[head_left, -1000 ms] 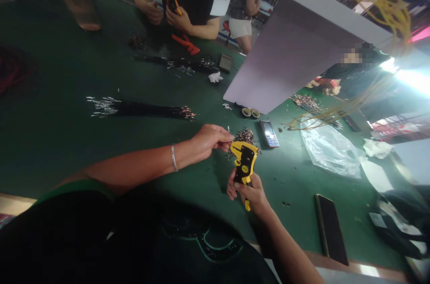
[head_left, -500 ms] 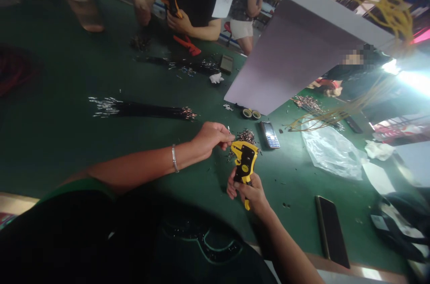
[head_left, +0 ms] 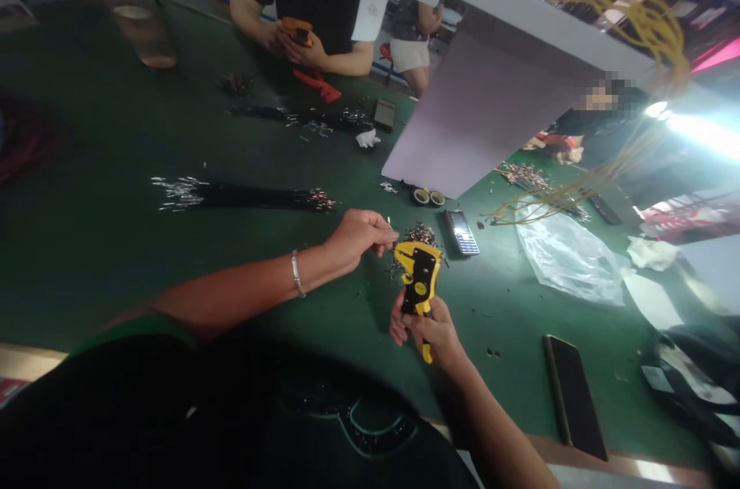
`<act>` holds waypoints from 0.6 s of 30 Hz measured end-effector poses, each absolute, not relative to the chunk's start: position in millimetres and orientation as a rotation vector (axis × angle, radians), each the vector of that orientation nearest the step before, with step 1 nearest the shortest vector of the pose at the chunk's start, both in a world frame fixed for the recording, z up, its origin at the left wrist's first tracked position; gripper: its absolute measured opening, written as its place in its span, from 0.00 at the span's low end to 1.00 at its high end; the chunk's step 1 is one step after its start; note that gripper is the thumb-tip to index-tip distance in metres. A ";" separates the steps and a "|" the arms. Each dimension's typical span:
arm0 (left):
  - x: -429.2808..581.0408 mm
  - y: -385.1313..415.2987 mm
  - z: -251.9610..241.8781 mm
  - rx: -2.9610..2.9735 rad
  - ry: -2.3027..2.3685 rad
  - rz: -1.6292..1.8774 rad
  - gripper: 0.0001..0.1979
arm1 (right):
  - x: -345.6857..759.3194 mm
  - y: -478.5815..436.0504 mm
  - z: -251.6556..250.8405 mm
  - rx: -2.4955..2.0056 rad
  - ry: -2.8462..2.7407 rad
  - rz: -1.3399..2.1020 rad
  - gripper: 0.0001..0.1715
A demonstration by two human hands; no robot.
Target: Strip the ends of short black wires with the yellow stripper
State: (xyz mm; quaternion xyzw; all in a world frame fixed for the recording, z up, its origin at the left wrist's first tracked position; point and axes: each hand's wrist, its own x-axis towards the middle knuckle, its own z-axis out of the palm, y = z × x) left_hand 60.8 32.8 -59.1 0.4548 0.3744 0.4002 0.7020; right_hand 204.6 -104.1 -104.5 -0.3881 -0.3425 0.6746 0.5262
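Observation:
My right hand (head_left: 428, 323) is wrapped round the handles of a yellow and black wire stripper (head_left: 420, 277), its jaws pointing up and to the left. Right beside those jaws, my left hand (head_left: 364, 234) is closed in a pinch. A thin wire (head_left: 389, 223) with a bright tip pokes up from its fingertips; most of it is hidden. Behind the stripper's head lies a pile of short stripped bits (head_left: 421, 233) on the green table (head_left: 277, 142). To the left rests a bundle of black wires (head_left: 248, 197), silvery at the left end and coppery at the right.
A keypad phone (head_left: 461, 232), tape rolls (head_left: 428, 197) and a plastic bag (head_left: 570, 254) lie to the right. A dark smartphone (head_left: 574, 392) is near the front edge. A pale panel (head_left: 462, 103) stands behind. Across the table a person holds an orange tool (head_left: 297, 32).
The view has shifted slightly. My two hands keep nearly the same pose, with the wire beside the stripper jaws. The person opposite has lowered the orange tool and brought both hands to it.

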 end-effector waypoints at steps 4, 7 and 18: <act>60.9 32.7 -60.4 1.018 0.818 0.898 0.08 | 204.5 -105.8 -104.1 -0.922 -0.826 1.602 0.11; 61.1 31.9 -61.6 1.039 0.770 0.911 0.08 | 205.0 -106.1 -101.8 -0.885 -0.788 1.604 0.12; 53.8 32.8 -55.4 0.920 0.628 0.623 0.10 | 206.1 -105.4 -89.6 -0.716 -0.710 1.690 0.10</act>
